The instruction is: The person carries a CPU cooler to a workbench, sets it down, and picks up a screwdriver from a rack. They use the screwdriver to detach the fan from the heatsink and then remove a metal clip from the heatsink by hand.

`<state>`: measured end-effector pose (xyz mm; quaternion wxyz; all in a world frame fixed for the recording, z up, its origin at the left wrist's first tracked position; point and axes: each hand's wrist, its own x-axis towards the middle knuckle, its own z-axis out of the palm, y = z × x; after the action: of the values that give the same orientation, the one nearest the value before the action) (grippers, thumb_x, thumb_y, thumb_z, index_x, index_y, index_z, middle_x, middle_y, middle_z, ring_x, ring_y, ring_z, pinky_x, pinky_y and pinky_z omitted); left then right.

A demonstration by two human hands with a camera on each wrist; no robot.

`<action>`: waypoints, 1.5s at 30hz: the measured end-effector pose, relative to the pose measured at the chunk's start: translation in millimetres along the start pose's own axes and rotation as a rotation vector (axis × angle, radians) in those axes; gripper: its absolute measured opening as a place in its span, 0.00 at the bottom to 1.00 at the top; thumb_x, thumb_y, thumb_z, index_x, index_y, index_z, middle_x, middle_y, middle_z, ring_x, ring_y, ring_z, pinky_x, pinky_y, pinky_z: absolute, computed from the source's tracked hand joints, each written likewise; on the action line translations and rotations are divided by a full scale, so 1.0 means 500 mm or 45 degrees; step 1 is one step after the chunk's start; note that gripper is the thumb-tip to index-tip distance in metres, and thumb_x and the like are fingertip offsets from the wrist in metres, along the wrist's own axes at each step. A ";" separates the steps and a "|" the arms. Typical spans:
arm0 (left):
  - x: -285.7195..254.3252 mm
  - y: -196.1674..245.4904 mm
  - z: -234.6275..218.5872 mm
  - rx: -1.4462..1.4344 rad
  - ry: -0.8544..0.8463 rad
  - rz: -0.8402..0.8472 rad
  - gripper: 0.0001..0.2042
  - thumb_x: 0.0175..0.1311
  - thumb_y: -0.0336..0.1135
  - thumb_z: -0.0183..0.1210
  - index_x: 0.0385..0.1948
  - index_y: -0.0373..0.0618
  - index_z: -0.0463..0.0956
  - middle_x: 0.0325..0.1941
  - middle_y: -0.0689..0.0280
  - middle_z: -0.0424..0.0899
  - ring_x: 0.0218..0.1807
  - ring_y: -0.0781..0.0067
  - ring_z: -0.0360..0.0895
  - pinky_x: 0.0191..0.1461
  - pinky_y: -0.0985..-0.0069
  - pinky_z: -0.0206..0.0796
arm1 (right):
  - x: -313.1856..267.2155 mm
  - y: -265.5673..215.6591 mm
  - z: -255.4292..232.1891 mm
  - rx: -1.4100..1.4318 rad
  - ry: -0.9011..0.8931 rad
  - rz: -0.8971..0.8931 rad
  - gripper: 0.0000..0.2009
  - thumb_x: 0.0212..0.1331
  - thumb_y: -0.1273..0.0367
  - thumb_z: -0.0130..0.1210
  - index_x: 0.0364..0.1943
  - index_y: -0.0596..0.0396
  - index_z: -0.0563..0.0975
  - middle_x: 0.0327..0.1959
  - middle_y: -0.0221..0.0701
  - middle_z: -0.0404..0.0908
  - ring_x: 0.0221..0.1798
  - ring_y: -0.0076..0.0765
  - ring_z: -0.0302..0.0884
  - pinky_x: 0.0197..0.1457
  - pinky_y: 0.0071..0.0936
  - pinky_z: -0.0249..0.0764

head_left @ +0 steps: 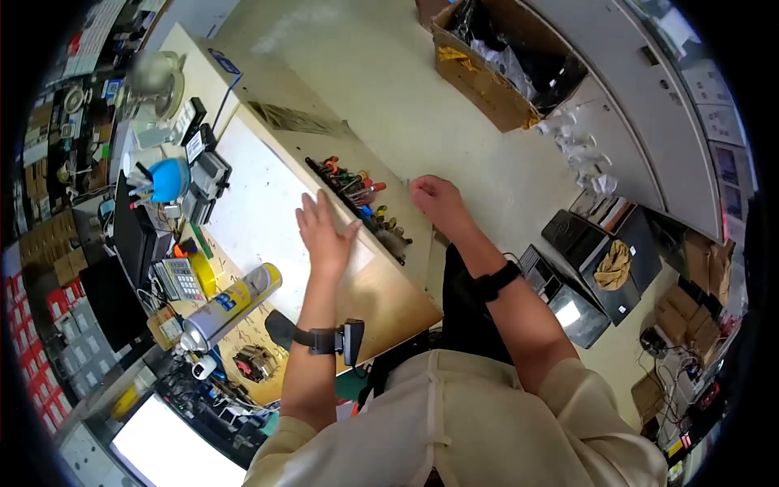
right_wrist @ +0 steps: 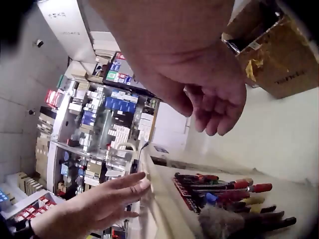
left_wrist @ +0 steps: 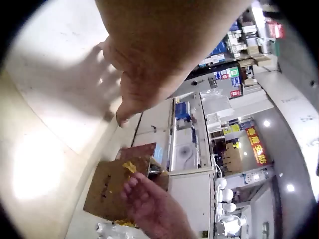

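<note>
Two bare hands work at the edge of a pale wooden bench [head_left: 398,304]. The left hand [head_left: 326,243] lies over a white sheet [head_left: 251,191] on the bench top, palm down, its fingers spread wide and gripping nothing; whether it presses on the sheet, I cannot tell. Just to the right of the sheet, along the bench's side, sits a row of hand tools [head_left: 365,193] with red, yellow, blue and black handles — some of them screwdriver-like. Beyond these tools, farther right, the right hand [head_left: 441,203] is held in the air, fingers loosely curled, thumb apart from them, holding nothing. On the left part of the bench, a large spray can [head_left: 235,305] lies on its side, with a calculator [head_left: 182,277] and a yellow round object [head_left: 203,273] just beyond it. A blue cup [head_left: 169,180] with pens stands farther off on the left, and a small fan-like part [head_left: 256,363] lies nearer the person. At the far right, an open cardboard box [head_left: 484,91] with black and clear plastic inside stands on the floor; nearer on the right — beside a laptop [head_left: 576,315] — a tan cloth [head_left: 613,265] rests on a black case [head_left: 572,235].
</note>
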<state>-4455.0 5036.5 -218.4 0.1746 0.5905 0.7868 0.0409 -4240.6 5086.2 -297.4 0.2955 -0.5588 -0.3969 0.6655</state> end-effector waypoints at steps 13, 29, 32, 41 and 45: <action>0.046 0.040 -0.027 0.038 -0.140 -0.163 0.48 0.44 0.40 0.71 0.69 0.45 0.48 0.74 0.49 0.40 0.71 0.33 0.42 0.70 0.55 0.49 | 0.103 0.067 0.091 -0.335 -0.322 0.149 0.06 0.56 0.69 0.56 0.35 0.52 0.81 0.35 0.36 0.81 0.35 0.40 0.78 0.39 0.35 0.73; 0.046 0.044 -0.030 0.024 -0.159 -0.194 0.49 0.44 0.34 0.70 0.70 0.50 0.46 0.75 0.54 0.38 0.73 0.39 0.39 0.71 0.58 0.49 | 0.179 0.062 0.161 -0.531 -0.570 -0.362 0.05 0.49 0.75 0.57 0.29 0.49 0.81 0.31 0.36 0.79 0.36 0.45 0.77 0.38 0.39 0.74; 0.044 0.048 -0.033 0.003 -0.164 -0.208 0.49 0.44 0.33 0.70 0.70 0.50 0.46 0.75 0.54 0.38 0.74 0.40 0.38 0.71 0.58 0.49 | 0.180 0.066 0.170 -0.601 -0.554 -0.448 0.05 0.43 0.76 0.57 0.26 0.50 0.79 0.29 0.37 0.75 0.36 0.47 0.75 0.37 0.39 0.73; 0.046 0.047 -0.032 -0.011 -0.153 -0.198 0.49 0.42 0.34 0.71 0.69 0.47 0.48 0.75 0.52 0.40 0.72 0.35 0.39 0.71 0.54 0.48 | 0.183 0.060 0.160 -1.071 -0.590 -1.076 0.05 0.44 0.71 0.54 0.27 0.51 0.79 0.31 0.30 0.75 0.39 0.36 0.75 0.42 0.32 0.73; 0.044 0.042 -0.026 -0.050 -0.139 -0.183 0.50 0.39 0.38 0.72 0.68 0.45 0.50 0.74 0.48 0.40 0.71 0.29 0.40 0.69 0.46 0.45 | 0.179 0.048 0.160 -1.093 -0.601 -1.173 0.06 0.43 0.71 0.53 0.27 0.50 0.78 0.30 0.29 0.73 0.41 0.36 0.74 0.43 0.31 0.72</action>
<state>-4445.5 5065.1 -205.4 0.2313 0.5303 0.8156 0.0114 -4335.7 5133.0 -358.9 0.2062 -0.2399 -0.8781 0.3589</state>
